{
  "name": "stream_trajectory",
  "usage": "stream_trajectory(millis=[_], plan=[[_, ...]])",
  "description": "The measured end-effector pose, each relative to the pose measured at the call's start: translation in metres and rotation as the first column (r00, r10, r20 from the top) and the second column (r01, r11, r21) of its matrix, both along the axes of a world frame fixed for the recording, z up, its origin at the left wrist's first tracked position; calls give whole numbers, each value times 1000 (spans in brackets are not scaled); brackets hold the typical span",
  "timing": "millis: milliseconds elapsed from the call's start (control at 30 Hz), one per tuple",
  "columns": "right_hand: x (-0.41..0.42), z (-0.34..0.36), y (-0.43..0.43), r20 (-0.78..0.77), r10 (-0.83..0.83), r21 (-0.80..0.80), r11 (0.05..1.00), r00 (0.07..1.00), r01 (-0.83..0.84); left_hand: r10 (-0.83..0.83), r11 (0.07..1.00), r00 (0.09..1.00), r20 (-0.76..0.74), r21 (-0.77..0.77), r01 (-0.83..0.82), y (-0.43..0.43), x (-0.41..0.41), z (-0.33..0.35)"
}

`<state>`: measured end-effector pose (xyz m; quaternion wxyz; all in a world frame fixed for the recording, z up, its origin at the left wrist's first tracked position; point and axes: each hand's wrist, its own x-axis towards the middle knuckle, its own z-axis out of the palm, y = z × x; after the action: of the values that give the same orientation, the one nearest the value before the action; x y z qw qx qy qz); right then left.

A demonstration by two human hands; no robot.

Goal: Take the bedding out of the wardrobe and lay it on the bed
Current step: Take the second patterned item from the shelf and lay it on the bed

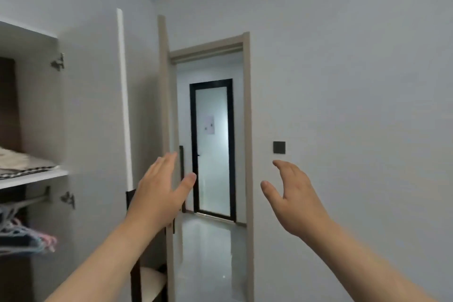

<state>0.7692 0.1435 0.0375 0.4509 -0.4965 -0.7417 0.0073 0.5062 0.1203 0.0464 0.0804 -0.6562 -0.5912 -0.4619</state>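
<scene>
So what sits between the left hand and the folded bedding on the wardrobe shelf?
In the head view, only the open wardrobe door stands between the left hand and the bedding.

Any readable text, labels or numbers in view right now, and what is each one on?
None can be read.
Pale paper sheet on the frosted glass door with the black frame: two dark marks, too blurred to read.
Dark square wall switch: no marking visible.
Folded patterned bedding on the white wardrobe shelf: no label visible.
</scene>
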Motion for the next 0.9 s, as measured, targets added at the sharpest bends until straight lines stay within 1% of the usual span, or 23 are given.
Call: stream_trajectory(millis=[100,267,433,667,900], plan=[[-92,8,4,12,161,23,987,987,-161,161,986,986,42,24,-162,-32,-86,7],[-240,6,1,25,370,12,929,929,-370,380,922,923,58,57,-383,-84,-212,6],[-361,2,-4,34,508,12,861,861,-508,532,841,836,132,26,-540,-122,-312,4],[-477,10,-3,53,632,22,773,773,-634,673,735,732,101,12,-678,-148,-399,14],[-581,21,23,35,726,68,683,686,-727,793,606,609,35,73,-792,-147,-462,28]])
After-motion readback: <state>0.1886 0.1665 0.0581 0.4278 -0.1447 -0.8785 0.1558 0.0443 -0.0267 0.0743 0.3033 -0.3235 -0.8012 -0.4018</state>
